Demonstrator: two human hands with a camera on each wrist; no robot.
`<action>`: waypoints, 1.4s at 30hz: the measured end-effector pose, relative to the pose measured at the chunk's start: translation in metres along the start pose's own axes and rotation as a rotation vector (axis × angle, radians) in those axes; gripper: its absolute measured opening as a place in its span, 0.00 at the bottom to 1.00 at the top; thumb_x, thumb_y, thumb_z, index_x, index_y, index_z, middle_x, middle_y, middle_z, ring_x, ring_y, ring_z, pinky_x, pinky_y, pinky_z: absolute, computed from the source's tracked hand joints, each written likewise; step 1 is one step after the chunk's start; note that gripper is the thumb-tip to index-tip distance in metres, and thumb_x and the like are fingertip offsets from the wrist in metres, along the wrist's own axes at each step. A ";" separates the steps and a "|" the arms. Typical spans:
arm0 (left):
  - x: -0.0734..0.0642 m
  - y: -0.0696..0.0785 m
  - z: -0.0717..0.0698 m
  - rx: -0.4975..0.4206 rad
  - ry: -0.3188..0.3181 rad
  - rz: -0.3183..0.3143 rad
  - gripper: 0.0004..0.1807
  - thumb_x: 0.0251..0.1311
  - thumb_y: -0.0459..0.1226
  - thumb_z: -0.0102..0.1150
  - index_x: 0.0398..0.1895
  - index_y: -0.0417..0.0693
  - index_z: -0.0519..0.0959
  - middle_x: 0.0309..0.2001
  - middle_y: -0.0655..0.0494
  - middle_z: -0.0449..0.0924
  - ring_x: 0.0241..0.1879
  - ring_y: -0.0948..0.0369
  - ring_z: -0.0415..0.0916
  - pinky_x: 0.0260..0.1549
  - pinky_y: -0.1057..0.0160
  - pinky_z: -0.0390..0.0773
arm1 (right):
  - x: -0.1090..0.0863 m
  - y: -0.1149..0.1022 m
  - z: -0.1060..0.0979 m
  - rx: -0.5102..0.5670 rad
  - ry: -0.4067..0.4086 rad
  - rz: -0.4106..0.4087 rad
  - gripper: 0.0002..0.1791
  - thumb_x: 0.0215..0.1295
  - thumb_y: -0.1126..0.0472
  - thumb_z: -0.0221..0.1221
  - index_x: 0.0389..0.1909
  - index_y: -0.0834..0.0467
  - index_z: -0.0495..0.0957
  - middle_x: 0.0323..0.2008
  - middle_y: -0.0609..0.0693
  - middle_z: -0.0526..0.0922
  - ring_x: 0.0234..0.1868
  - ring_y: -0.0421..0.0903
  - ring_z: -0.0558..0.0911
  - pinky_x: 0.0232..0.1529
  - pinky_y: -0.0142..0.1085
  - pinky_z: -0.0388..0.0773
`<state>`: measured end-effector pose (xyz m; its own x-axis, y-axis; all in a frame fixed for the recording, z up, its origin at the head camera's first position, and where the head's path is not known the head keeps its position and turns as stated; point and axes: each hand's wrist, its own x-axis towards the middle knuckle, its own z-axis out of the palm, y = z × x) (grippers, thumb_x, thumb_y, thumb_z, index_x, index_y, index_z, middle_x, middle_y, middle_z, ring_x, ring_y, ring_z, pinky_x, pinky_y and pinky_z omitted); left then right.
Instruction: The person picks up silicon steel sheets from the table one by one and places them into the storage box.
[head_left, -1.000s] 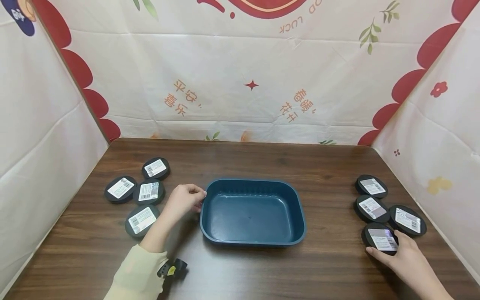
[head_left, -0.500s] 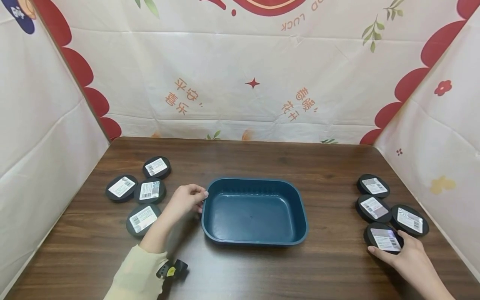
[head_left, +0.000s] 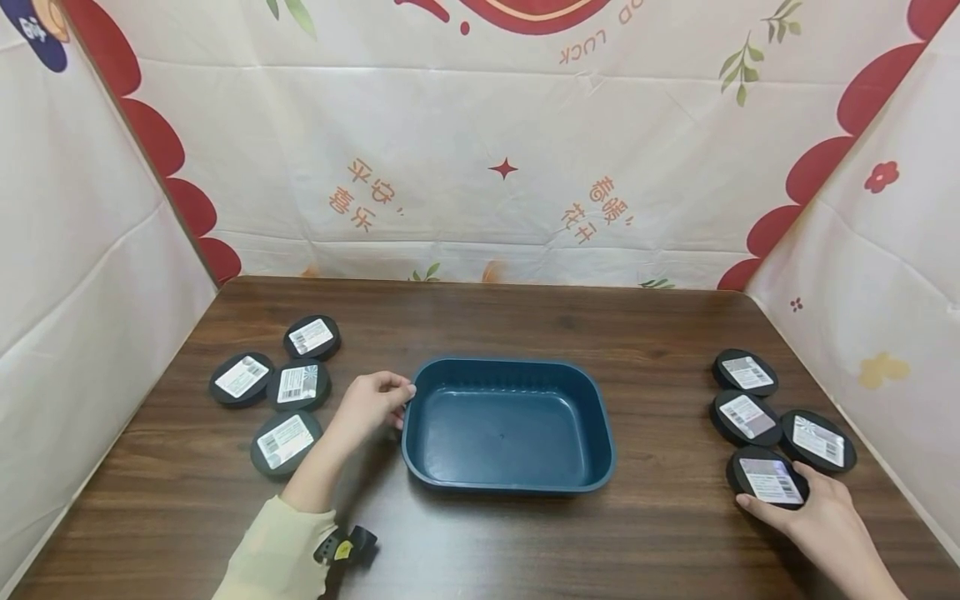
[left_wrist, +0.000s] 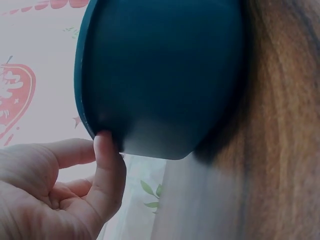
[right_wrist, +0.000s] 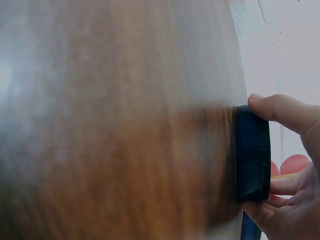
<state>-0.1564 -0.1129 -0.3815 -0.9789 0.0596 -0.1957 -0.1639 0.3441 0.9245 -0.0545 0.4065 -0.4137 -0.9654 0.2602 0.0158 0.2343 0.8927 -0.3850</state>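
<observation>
A dark teal plastic basin (head_left: pixel 498 433), rectangular with rounded corners, sits mid-table with nothing inside. My left hand (head_left: pixel 372 403) pinches the basin's left rim between thumb and fingers, as the left wrist view also shows at the basin's wall (left_wrist: pixel 160 80). At the right, my right hand (head_left: pixel 821 508) grips a round black puck-like container (head_left: pixel 768 478) with a white barcode label on top. Thumb and fingers span its sides; in the right wrist view the black container (right_wrist: pixel 253 155) stands edge-on against the table.
Behind the gripped one lie three more labelled black discs, the nearest being a right-hand disc (head_left: pixel 817 440). Several matching discs, such as a front-left disc (head_left: pixel 283 443), lie left of the basin. A printed cloth (head_left: pixel 465 200) hangs behind the wooden table (head_left: pixel 480 550) and along both sides.
Both hands keep their places at the basin rim and the black container. Only slight shifts of the whole head view show.
</observation>
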 end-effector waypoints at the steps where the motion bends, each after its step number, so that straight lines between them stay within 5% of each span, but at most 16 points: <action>1: 0.000 0.000 0.000 -0.002 0.000 0.001 0.12 0.61 0.33 0.55 0.42 0.30 0.76 0.25 0.49 0.76 0.20 0.62 0.74 0.26 0.58 0.80 | 0.000 0.001 0.001 0.001 0.002 -0.005 0.53 0.50 0.43 0.65 0.58 0.81 0.54 0.51 0.86 0.54 0.50 0.78 0.59 0.44 0.67 0.60; 25: 0.000 -0.001 -0.001 0.001 -0.012 -0.001 0.13 0.62 0.34 0.55 0.43 0.30 0.76 0.25 0.49 0.76 0.20 0.62 0.75 0.28 0.58 0.80 | 0.000 -0.002 -0.005 0.018 0.083 -0.051 0.51 0.49 0.43 0.66 0.59 0.77 0.56 0.54 0.84 0.54 0.50 0.79 0.60 0.42 0.65 0.60; 42: 0.001 -0.001 0.001 -0.001 -0.017 -0.019 0.12 0.60 0.33 0.55 0.40 0.30 0.75 0.25 0.48 0.74 0.19 0.61 0.73 0.26 0.58 0.80 | -0.002 -0.023 -0.010 0.049 0.035 -0.052 0.51 0.50 0.43 0.66 0.62 0.74 0.55 0.56 0.83 0.53 0.52 0.77 0.59 0.44 0.64 0.59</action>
<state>-0.1576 -0.1122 -0.3827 -0.9733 0.0684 -0.2189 -0.1829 0.3440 0.9210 -0.0571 0.3895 -0.3962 -0.9712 0.2280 0.0690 0.1777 0.8862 -0.4278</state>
